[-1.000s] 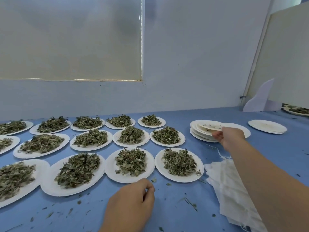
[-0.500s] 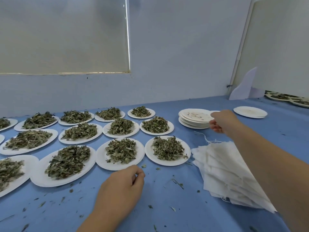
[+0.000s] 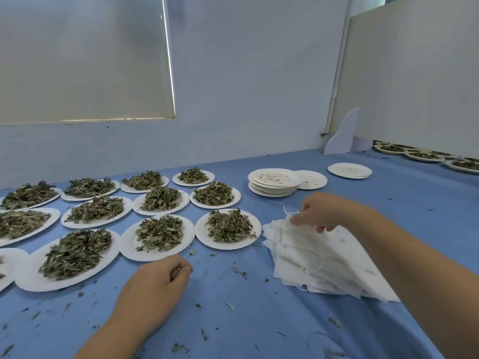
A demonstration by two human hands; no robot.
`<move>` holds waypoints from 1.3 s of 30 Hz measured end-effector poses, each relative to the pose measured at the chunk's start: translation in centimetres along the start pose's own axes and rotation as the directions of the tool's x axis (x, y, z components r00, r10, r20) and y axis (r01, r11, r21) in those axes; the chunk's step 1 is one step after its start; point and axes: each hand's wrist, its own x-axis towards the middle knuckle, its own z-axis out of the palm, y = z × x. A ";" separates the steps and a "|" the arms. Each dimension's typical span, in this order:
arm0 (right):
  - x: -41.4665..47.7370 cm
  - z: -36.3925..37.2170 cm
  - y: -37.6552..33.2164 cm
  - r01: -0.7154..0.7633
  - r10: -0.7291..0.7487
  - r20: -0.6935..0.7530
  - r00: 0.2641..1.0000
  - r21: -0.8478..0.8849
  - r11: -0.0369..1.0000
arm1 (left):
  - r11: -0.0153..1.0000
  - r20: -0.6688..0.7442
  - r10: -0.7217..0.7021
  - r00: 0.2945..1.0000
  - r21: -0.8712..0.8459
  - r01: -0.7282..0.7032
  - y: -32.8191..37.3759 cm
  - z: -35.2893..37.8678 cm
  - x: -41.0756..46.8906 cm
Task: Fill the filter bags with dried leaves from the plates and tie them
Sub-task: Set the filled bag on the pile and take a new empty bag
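Head view, right of centre: pinching the far corner of the stacked filter bags (image 3: pixel 311 257) with the blurred right hand (image 3: pixel 318 213). Resting the curled left hand (image 3: pixel 155 281) on the surface (image 3: pixel 233 320), contents impossible to tell. Running off the left edge: plates (image 3: pixel 128 242) of dried leaves (image 3: pixel 228 225).

Twelve plates of dried leaves (image 3: pixel 201 229) lie at ten o'clock, at least three more at two o'clock. Filter bags (image 3: pixel 324 255) form one pile.

leaf plates (image 3: pixel 228 226) left, filter bags (image 3: pixel 318 257) right (stacked)
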 end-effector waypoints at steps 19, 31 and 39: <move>-3.0 -2.0 -1.7 0.192 -0.012 -0.583 0.812 0.249 0.949 | 0.999 -0.009 0.006 1.000 -0.032 -0.006 -0.3 0.0 -0.3; -2.7 -4.2 -1.5 0.485 0.166 -0.728 0.665 0.590 0.645 | 1.000 -0.010 0.013 1.000 -0.007 -0.013 -0.7 0.3 0.1; -2.7 -2.6 -2.5 0.521 -0.043 -0.525 0.850 0.850 -0.070 | 0.999 -0.005 0.026 1.000 0.020 -0.026 -0.6 0.4 0.1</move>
